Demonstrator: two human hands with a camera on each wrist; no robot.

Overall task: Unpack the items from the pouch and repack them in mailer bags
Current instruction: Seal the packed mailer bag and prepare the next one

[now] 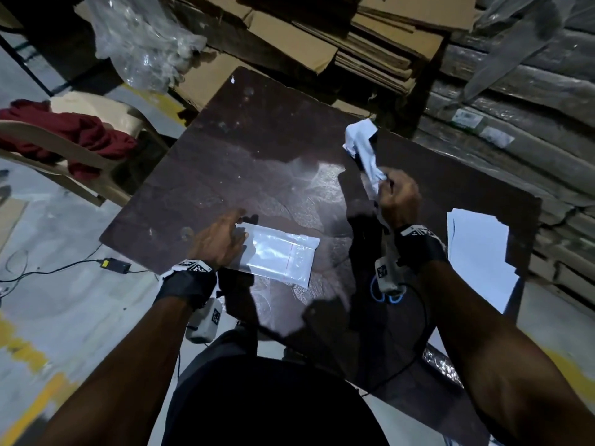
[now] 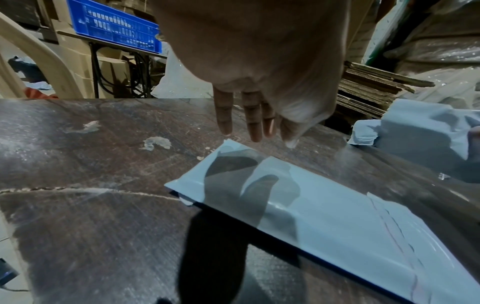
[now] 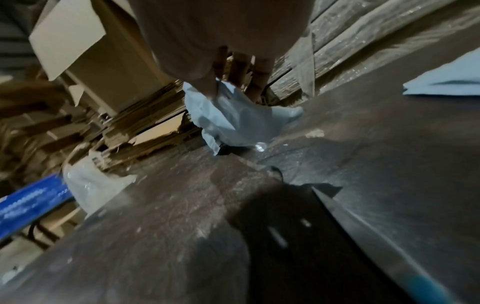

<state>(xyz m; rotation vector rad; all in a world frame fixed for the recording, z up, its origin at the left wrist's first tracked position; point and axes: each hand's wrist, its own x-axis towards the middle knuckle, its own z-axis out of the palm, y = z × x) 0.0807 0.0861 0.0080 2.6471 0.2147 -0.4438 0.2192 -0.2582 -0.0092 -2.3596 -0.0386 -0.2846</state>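
Observation:
A flat white mailer bag with a sealed flap lies on the dark table, near its front edge. My left hand hovers at the bag's left end with fingers straight, holding nothing; whether the tips touch the bag is unclear. My right hand is raised over the table's right side. It pinches a crumpled white plastic bag, which hangs toward the table's far edge. A dark flat item lies under my right wrist.
A stack of flat white mailer bags lies at the table's right edge. Flattened cardboard and clear plastic wrap pile up behind. A beige chair with red cloth stands to the left. A blue crate sits beyond it.

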